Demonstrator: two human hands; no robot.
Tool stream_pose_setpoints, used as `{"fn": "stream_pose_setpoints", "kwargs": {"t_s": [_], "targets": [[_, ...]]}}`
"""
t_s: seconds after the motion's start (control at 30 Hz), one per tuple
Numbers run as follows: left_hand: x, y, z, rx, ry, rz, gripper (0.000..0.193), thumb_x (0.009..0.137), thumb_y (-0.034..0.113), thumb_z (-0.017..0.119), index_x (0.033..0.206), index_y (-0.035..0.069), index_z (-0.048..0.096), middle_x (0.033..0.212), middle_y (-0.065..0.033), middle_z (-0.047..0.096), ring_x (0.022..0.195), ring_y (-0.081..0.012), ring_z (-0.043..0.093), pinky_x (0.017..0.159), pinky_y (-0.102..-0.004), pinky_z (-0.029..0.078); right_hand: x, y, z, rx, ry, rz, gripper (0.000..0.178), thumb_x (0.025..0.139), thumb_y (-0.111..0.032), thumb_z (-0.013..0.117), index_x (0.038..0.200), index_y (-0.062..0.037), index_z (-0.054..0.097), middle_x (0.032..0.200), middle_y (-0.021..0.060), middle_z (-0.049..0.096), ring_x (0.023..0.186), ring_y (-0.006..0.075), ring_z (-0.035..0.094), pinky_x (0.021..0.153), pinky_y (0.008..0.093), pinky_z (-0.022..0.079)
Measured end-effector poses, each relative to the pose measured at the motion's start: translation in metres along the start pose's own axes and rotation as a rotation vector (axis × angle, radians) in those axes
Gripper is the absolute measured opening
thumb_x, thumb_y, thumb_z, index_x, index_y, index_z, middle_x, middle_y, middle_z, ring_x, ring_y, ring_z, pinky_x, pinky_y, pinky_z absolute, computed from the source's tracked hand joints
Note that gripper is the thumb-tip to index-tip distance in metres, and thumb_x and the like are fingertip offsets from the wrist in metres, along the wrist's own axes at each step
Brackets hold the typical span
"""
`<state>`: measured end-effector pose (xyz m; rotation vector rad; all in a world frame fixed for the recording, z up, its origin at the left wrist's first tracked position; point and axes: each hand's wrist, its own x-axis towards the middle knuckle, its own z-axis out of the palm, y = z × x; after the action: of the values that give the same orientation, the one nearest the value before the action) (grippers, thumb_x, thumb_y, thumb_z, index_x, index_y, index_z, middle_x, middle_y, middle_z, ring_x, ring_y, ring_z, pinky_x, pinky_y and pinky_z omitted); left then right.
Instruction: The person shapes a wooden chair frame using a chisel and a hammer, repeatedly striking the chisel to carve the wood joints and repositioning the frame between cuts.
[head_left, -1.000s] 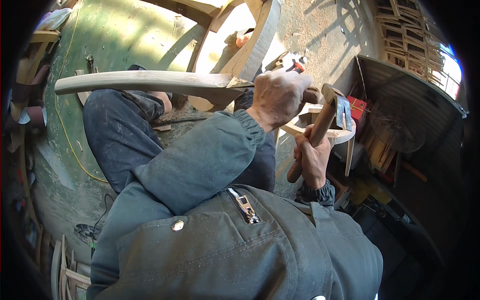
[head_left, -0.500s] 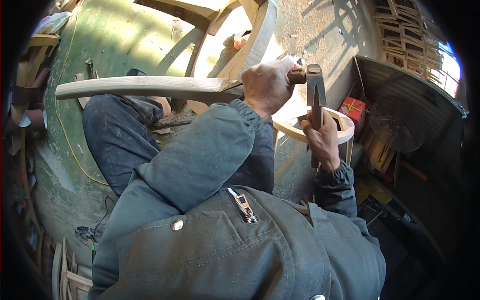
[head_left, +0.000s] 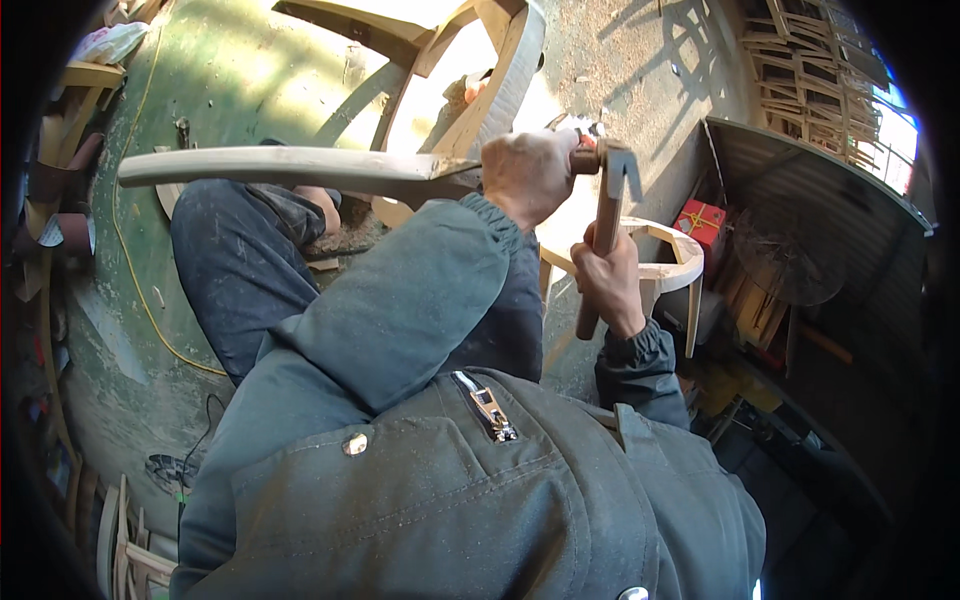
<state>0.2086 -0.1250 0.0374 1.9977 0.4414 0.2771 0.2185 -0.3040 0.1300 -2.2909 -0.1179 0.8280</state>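
My left hand [head_left: 530,175] is closed around a short tool with a brown wooden handle [head_left: 584,158]; its working end is hidden behind my fist. In my right hand [head_left: 608,278] I grip a claw hammer [head_left: 606,225] by its wooden handle. The hammer's head meets or almost meets the end of the brown handle. A long, pale curved wooden piece [head_left: 280,168] reaches left from my left fist, above my knee. It joins, or lies against, a larger curved wooden frame [head_left: 515,75]; the exact joint is behind my hand.
A round-topped wooden stool frame [head_left: 672,270] stands just right of my right hand. Beyond it are a red box [head_left: 699,222] and a dark sheet panel [head_left: 800,190]. Stacked wooden frames [head_left: 815,85] rise at the far right. A yellow cord [head_left: 130,270] crosses the green floor.
My right hand has moved left, bringing the hammer's head over to the end of the brown handle. The hammer now leans more. My left hand stays nearly in place.
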Motion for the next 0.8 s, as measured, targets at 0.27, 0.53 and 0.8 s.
{"fn": "stream_pose_setpoints", "kwargs": {"t_s": [0.27, 0.53, 0.8], "targets": [[0.0, -0.006, 0.004, 0.074, -0.061, 0.077, 0.018, 0.094, 0.031, 0.065, 0.099, 0.016, 0.074, 0.081, -0.0125, 0.074, 0.077, -0.0339, 0.075, 0.068, -0.0464, 0.058, -0.002, 0.0, -0.002, -0.091, -0.03, 0.045, 0.01, 0.087, -0.003, 0.064, 0.091, -0.0033, 0.056, 0.068, 0.0006, 0.055, 0.052, 0.0092, 0.05, 0.048, 0.0271, 0.043], [-0.002, -0.004, 0.002, 0.087, -0.085, 0.1, 0.017, 0.096, 0.028, 0.063, 0.097, 0.015, 0.074, 0.08, -0.0145, 0.074, 0.077, -0.0334, 0.076, 0.069, -0.0462, 0.058, -0.015, 0.002, 0.009, 0.116, -0.07, 0.174, 0.016, 0.088, -0.003, 0.065, 0.094, -0.0053, 0.051, 0.066, 0.0001, 0.05, 0.047, 0.0096, 0.05, 0.043, 0.0267, 0.041], [-0.004, -0.017, -0.008, 0.215, -0.342, 0.118, 0.032, 0.098, 0.046, 0.063, 0.098, 0.017, 0.075, 0.081, -0.011, 0.076, 0.077, -0.0283, 0.077, 0.069, -0.0426, 0.059, -0.022, 0.016, 0.003, -0.036, -0.062, 0.104, 0.01, 0.089, -0.007, 0.066, 0.092, -0.0026, 0.057, 0.07, 0.0037, 0.057, 0.05, 0.0101, 0.052, 0.047, 0.0271, 0.044]]}}
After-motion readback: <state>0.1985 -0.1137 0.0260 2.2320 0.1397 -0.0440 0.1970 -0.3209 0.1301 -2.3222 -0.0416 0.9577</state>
